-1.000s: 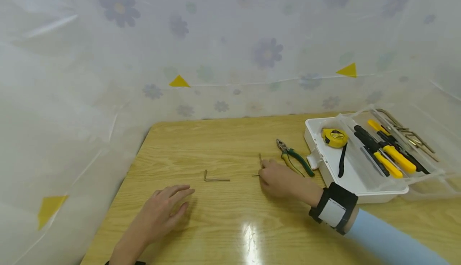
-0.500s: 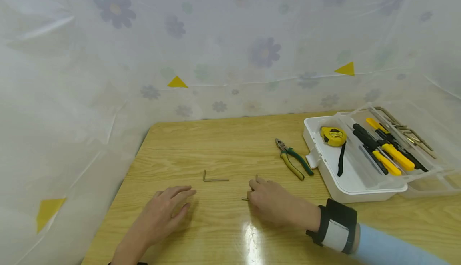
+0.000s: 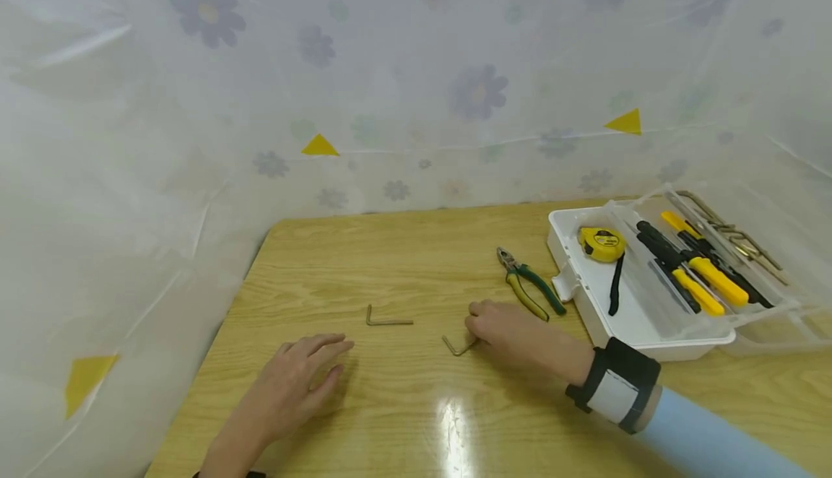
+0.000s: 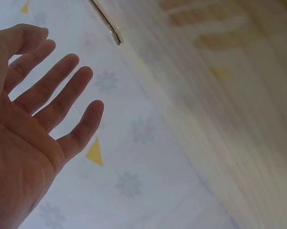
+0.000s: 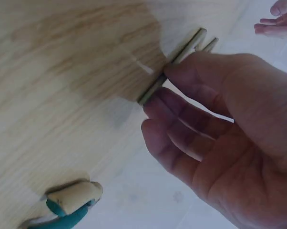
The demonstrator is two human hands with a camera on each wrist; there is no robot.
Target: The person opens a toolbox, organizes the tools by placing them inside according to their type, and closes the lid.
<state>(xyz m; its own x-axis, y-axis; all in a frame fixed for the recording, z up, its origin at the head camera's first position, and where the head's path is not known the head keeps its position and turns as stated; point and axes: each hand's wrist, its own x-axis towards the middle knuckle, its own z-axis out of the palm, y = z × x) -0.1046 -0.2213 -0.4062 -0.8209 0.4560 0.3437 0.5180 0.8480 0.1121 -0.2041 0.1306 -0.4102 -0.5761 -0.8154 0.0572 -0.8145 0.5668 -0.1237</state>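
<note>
A brass-coloured hex key (image 3: 457, 354) lies right of the table's middle, its bent end showing. My right hand (image 3: 510, 333) pinches its long arm between thumb and fingertips, close over the wood; the right wrist view shows the hex key (image 5: 186, 50) running past the thumb. A second hex key (image 3: 390, 323) rests to the left, bent like an L, its short arm pointing away from me. Just short of it, my left hand (image 3: 292, 388) hovers with fingers loosely extended, holding nothing. In the left wrist view the palm of that hand (image 4: 34, 124) faces the camera.
Green-and-yellow pliers (image 3: 529, 283) lie beyond my right hand. A white toolbox (image 3: 640, 352) stands at right with a yellow tape measure (image 3: 602, 245), several screwdrivers (image 3: 718, 283) and more hex keys (image 3: 734, 236). A flowered plastic sheet (image 3: 416, 88) hangs behind the wooden table (image 3: 351, 254).
My right hand drew the hex key toward me, then shifted right and slightly away, and the key has turned so its bent end points left. The left hand has stayed in place.
</note>
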